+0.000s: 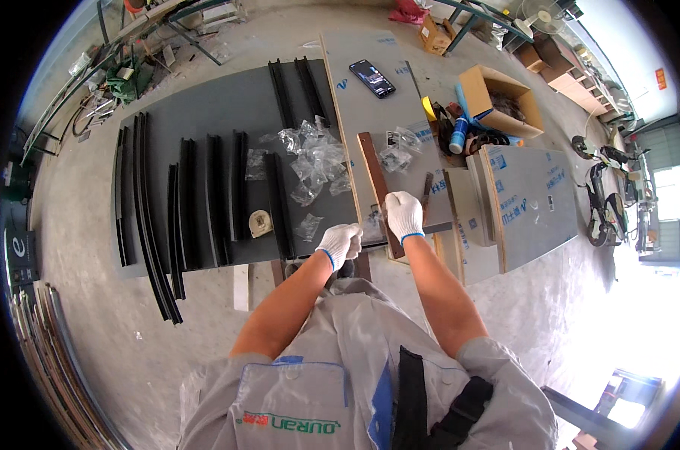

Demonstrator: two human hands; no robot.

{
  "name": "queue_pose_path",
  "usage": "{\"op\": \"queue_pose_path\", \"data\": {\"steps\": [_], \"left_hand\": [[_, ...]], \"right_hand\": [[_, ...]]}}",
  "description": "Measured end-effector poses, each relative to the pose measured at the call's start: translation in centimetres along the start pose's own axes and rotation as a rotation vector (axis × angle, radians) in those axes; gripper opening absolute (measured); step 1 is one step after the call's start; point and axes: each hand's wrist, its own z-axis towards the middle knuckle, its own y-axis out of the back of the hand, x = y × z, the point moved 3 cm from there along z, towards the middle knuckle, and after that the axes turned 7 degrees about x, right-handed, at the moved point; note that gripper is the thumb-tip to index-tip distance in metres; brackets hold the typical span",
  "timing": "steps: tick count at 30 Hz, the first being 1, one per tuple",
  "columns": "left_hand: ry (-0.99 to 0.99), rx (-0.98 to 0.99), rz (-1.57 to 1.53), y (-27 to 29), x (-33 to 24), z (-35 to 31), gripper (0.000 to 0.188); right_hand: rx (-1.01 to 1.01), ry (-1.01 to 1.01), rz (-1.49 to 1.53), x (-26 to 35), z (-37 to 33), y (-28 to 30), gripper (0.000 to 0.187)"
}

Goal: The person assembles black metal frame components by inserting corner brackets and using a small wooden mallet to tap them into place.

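Observation:
My left hand (341, 244), in a white knit glove with a blue cuff, is closed near the front edge of the dark board. Whatever its curled fingers may hold is too small to make out. Slightly farther forward, my right hand (404, 214), gloved the same way, is closed over the lower part of a long brown bar (374, 169). Its fingertips are hidden, so I cannot tell whether it grips the bar or something small above it. A narrow dark tool (428, 189) lies just beyond the right hand. Small clear plastic bags (395, 157) rest beside the bar.
Several black channel profiles (215, 199) lie across the dark board (197, 101) at left, with crumpled plastic bags (315, 161) and a tape measure (260, 223). A phone (371, 79) sits on the grey panel (355, 52). Rightward are a blue spray can (458, 136), a cardboard box (531, 94) and stacked panels (535, 217).

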Motion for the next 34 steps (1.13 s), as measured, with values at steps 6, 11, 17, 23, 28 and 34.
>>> {"op": "queue_pose_path", "data": {"steps": [6, 11, 17, 23, 28, 34], "left_hand": [[-0.026, 0.11, 0.11, 0.4, 0.9, -1.8, 0.015], [-0.199, -0.104, 0.174, 0.4, -1.7, -2.4, 0.017], [-0.304, -0.317, 0.187, 7.4, -12.1, 2.4, 0.025], [-0.859, -0.914, 1.133, 8.0, -20.7, 2.0, 0.032], [-0.601, -1.085, 1.346, 8.9, -30.8, 5.9, 0.035], [-0.102, -1.134, 1.466, 8.2, -35.9, 11.8, 0.078]], "right_hand": [[-0.019, 0.046, -0.082, 2.3, -1.9, 2.2, 0.032], [0.064, 0.021, 0.329, 2.4, -1.3, 1.1, 0.028], [0.18, -0.02, 0.45, 5.8, 0.4, -0.4, 0.038], [0.16, -0.098, 0.392, 1.1, -4.8, 3.6, 0.036], [0.025, -0.086, 0.205, -0.7, -11.9, 7.2, 0.032], [0.018, -0.266, 0.164, -1.9, -17.8, 7.8, 0.028]]}}
